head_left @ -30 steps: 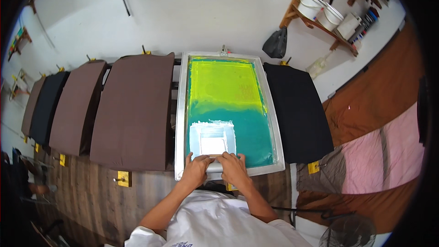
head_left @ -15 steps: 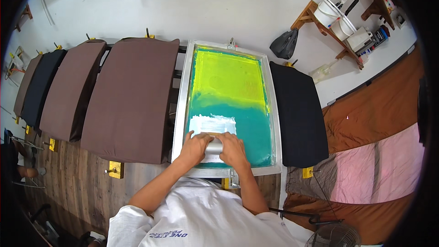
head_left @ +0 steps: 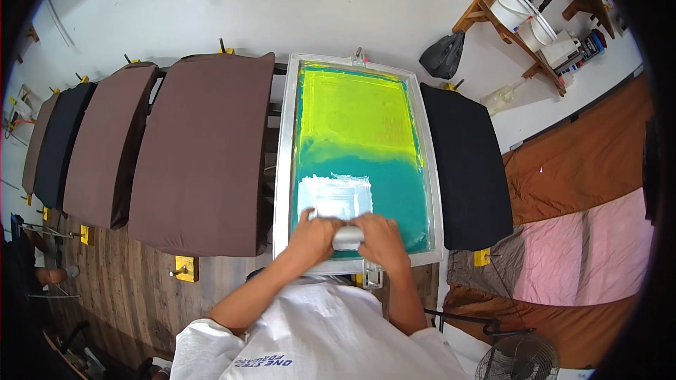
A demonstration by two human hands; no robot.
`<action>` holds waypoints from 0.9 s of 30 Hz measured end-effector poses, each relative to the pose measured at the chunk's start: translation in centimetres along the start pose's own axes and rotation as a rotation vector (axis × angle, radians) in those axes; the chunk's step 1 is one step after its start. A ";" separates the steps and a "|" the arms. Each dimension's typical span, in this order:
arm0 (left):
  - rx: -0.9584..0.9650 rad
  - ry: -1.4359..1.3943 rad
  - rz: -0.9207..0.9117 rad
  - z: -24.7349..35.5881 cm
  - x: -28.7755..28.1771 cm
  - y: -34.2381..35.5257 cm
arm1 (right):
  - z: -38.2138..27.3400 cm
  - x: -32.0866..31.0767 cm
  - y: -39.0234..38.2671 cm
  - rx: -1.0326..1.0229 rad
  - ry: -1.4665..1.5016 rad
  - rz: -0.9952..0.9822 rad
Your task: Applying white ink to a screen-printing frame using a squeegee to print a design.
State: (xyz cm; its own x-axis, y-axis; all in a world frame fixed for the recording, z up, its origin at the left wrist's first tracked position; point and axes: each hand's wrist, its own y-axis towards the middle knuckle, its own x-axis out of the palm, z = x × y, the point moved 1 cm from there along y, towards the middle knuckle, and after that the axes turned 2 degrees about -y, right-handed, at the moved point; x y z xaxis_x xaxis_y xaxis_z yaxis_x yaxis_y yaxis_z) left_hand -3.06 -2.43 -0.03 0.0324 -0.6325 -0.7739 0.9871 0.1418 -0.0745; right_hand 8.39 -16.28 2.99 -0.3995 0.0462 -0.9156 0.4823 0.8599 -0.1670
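Observation:
In front of me lies a screen-printing frame [head_left: 284,169] with a silver metal rim, its mesh yellow-green at the far end and teal at the near end. White ink [head_left: 318,186] covers a rectangular patch on the near half. My left hand [head_left: 313,241] and my right hand [head_left: 381,241] are closed side by side on a squeegee [head_left: 348,234] with a pale grey body, at the near edge of that patch. Fingers hide most of its upper edge. Its blade is out of sight.
Brown cloth-covered boards [head_left: 204,155] stand in a row to the left, and a black-covered board [head_left: 466,169] sits at the right. A wall shelf [head_left: 517,46] carries white tubs beside a hanging black bag [head_left: 443,56]. A fan [head_left: 517,362] stands low at the right.
Both hands have drawn the squeegee toward me, showing more of the white patch behind it. The whole view has shifted slightly.

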 end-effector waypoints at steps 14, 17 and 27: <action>-0.017 -0.017 0.048 -3.7 -1.9 0.6 | -0.5 1.9 4.9 -0.062 0.011 -0.095; 0.023 -0.033 0.085 -2.2 0.2 -2.1 | -1.0 2.0 1.7 -0.054 0.030 -0.133; 0.040 0.054 -0.017 -0.3 -2.2 3.5 | 1.6 -0.6 2.7 0.032 0.038 -0.028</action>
State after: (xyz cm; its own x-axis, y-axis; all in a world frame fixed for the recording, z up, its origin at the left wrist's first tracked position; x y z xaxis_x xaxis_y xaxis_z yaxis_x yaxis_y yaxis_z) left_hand 0.28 -0.27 1.19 0.0079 -0.5925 -0.8056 0.9929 0.1003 -0.0640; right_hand 11.15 -14.82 2.56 -0.4419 0.0421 -0.8961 0.4951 0.8444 -0.2045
